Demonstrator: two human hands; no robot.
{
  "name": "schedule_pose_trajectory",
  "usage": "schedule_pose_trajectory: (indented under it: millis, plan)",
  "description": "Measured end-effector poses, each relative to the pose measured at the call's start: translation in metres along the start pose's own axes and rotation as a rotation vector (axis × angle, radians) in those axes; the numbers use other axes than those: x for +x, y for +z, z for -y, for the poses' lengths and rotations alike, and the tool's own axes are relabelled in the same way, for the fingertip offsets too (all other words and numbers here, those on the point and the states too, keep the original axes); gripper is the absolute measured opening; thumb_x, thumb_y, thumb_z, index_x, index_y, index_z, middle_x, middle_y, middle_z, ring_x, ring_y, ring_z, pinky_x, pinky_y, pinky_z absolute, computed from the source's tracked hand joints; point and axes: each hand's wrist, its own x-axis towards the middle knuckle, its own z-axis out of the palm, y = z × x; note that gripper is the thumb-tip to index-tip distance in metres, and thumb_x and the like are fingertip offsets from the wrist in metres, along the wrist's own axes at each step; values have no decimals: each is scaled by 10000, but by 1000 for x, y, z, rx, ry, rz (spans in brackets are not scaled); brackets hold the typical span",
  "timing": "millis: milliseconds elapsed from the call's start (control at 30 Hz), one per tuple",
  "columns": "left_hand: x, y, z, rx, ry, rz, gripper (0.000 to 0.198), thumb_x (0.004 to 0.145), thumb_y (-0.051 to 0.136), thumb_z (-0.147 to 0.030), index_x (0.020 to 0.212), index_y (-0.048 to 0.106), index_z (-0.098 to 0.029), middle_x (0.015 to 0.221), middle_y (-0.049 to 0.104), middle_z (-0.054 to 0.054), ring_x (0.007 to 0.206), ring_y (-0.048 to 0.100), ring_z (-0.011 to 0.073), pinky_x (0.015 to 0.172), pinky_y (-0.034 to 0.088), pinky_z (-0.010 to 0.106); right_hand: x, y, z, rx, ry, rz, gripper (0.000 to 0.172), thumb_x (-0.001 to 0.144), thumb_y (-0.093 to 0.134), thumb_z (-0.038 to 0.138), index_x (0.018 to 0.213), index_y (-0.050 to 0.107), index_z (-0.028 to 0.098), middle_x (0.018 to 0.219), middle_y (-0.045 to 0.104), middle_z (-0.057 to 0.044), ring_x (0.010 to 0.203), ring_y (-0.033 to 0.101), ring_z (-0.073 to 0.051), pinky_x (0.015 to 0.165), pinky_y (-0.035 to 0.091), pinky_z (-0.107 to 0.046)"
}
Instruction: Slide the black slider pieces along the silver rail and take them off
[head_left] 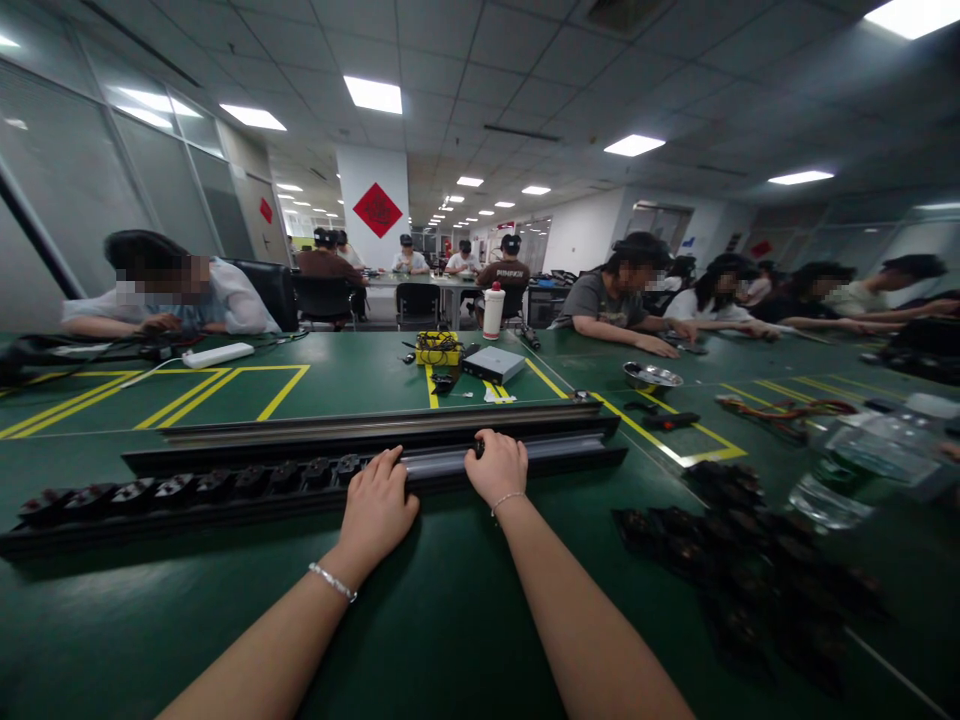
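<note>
A long black rail lies across the green table in front of me, with several black socket modules seated along its left part and a bare silvery channel to the right. My left hand rests on the rail beside the last seated module, fingers curled down onto it. My right hand is closed over the rail's channel, pinching a small black part at its fingertips. Each wrist wears a thin bracelet.
A pile of loose black modules lies at my right. More long rails sit behind. A clear water bottle, metal bowl, yellow box, grey box and white bottle stand farther off. Other people sit around the tables.
</note>
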Motion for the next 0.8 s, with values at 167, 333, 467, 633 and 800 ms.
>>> schedule_pose_trajectory:
  millis: [167, 333, 467, 633, 800]
  plan:
    - [0, 1, 0, 4, 10, -4, 258, 749, 437, -222, 948, 597, -181, 1392, 441, 81, 1266, 390, 250, 988, 347, 418, 3, -5, -2, -1, 16, 32, 260, 762, 483, 251, 994, 597, 230, 1005, 644, -37, 1037, 508, -193, 1024, 176, -407]
    - [0, 0, 0, 9, 6, 1, 258, 746, 440, -223, 945, 599, -182, 1389, 446, 79, 1265, 394, 251, 983, 355, 417, 3, -6, -5, -2, 10, 39, 283, 760, 486, 255, 1021, 593, 228, 1015, 641, -44, 1040, 509, -190, 1037, 169, -418]
    - [0, 0, 1, 11, 14, 0, 267, 746, 447, -226, 957, 600, -173, 1392, 441, 90, 1261, 397, 255, 980, 359, 420, 2, -2, -10, -40, 2, -50, 305, 753, 507, 312, 1026, 604, 215, 1119, 609, -68, 1167, 424, -228, 1049, 145, -445]
    - [0, 1, 1, 38, 21, -19, 263, 744, 445, -228, 953, 595, -171, 1385, 451, 81, 1256, 403, 253, 973, 364, 415, 1, 0, -15, -80, 0, -81, 287, 743, 517, 358, 959, 633, 207, 1060, 622, -77, 1095, 465, -235, 1038, 165, -441]
    - [0, 0, 0, 37, 18, -11, 259, 743, 447, -233, 947, 595, -172, 1379, 458, 83, 1253, 408, 256, 963, 374, 417, 3, -3, -13, -83, 14, -71, 273, 740, 522, 353, 947, 638, 219, 1042, 626, -74, 1064, 475, -233, 1020, 187, -421]
